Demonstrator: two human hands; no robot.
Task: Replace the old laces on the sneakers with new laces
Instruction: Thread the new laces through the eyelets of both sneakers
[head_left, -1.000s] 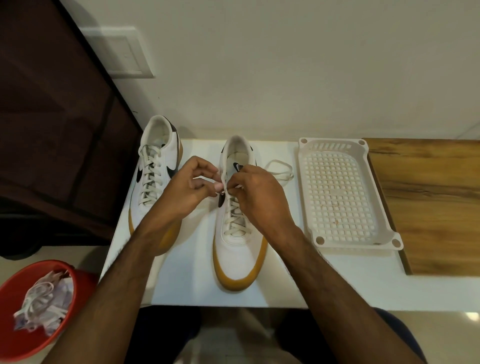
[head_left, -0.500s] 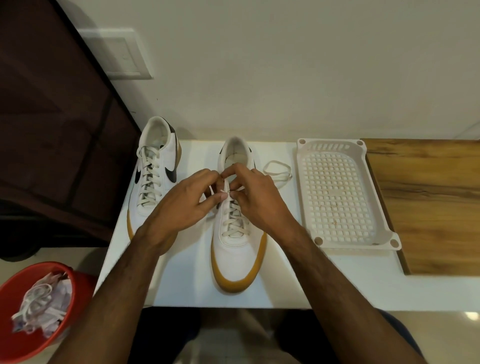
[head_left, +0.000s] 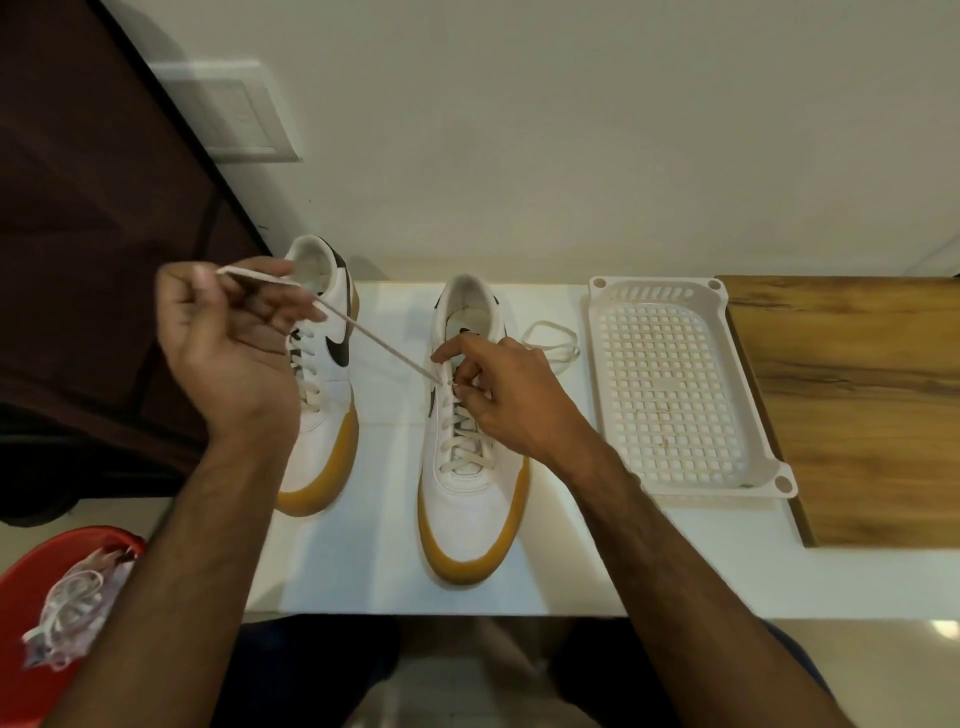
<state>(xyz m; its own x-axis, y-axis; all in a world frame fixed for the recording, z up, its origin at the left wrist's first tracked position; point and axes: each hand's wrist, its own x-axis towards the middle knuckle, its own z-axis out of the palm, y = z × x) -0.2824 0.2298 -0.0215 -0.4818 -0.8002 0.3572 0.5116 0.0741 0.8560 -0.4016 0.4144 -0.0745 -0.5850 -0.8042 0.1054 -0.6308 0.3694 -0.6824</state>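
Note:
Two white sneakers with gum soles stand on the white table (head_left: 374, 561), toes toward me. The left sneaker (head_left: 324, 415) is laced. Over it, my left hand (head_left: 234, 343) pinches the end of a cream lace (head_left: 374, 340), which runs taut and diagonal down to an upper eyelet of the right sneaker (head_left: 467, 483). My right hand (head_left: 511, 395) rests on that shoe's upper laces, fingers curled and pinching at the eyelet where the lace enters. A loose loop of lace (head_left: 553, 340) lies on the table just right of the shoe's heel.
An empty white perforated plastic tray (head_left: 675, 384) sits right of the shoes, beside a wooden board (head_left: 857, 405). A red bucket (head_left: 31, 623) holding a tangle of laces stands on the floor at lower left. A dark cabinet fills the left side.
My left hand has left the right shoe and drawn up and to the left, pulling the lace out taut. My right hand has stayed on the shoe's eyelets.

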